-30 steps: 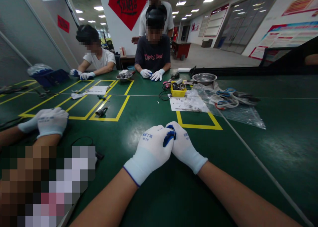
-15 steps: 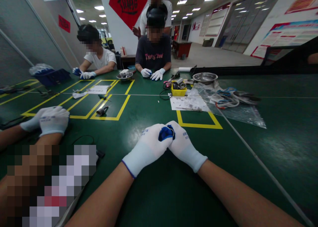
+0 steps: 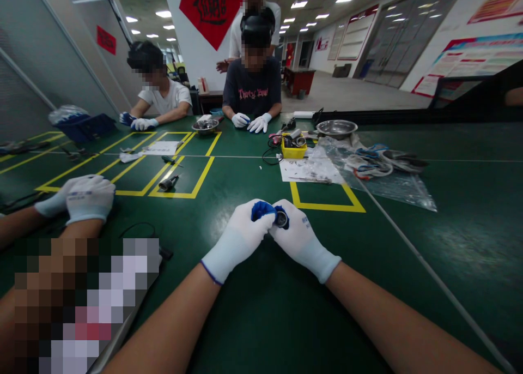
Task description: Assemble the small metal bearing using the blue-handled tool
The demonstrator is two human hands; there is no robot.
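Observation:
Above the green table, my two gloved hands meet in the middle of the view. My right hand (image 3: 300, 237) is closed around a small round part (image 3: 281, 218) with a metal rim and a dark inside; its open-looking end faces me. Beside it, my left hand (image 3: 247, 235) is closed, thumb and fingers curled together against the right fingertips. Whether it grips anything is hidden. Both gloves are white with blue palms.
Across the table (image 3: 253, 336) sit two people with gloved hands; another stands behind. At left are a neighbour's gloved hands (image 3: 90, 198). Ahead lie a metal cylindrical part (image 3: 166, 184), a yellow bin (image 3: 293, 152), a steel bowl (image 3: 337, 128) and a plastic bag (image 3: 408, 191).
My left fingers have shifted up and left, partly off the round part. More of its rim and dark inside now shows in my right hand.

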